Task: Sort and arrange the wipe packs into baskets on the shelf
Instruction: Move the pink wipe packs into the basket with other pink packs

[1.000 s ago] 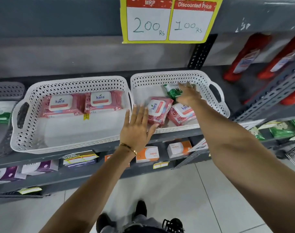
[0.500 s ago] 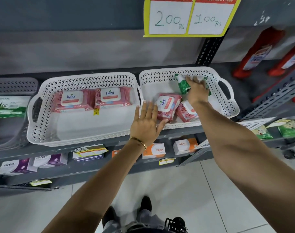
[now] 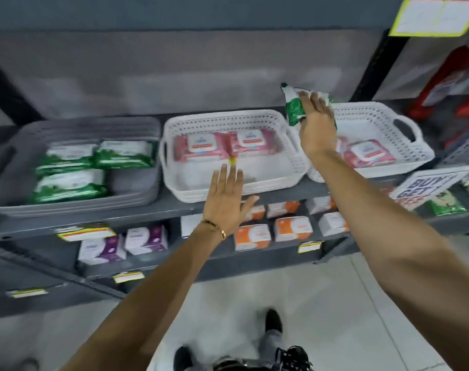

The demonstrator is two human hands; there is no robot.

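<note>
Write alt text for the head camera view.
A right hand lifts a green wipe pack above two white baskets of pink packs, beside a grey basket of green packs; the open left hand hovers near the shelf edge.

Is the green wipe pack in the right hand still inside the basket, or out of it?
Out. The right hand holds the green wipe pack raised above the white basket's rim.

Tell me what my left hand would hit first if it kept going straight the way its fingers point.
Probably the middle basket's front wall; left hand points right at it, though depth is unclear.
</note>
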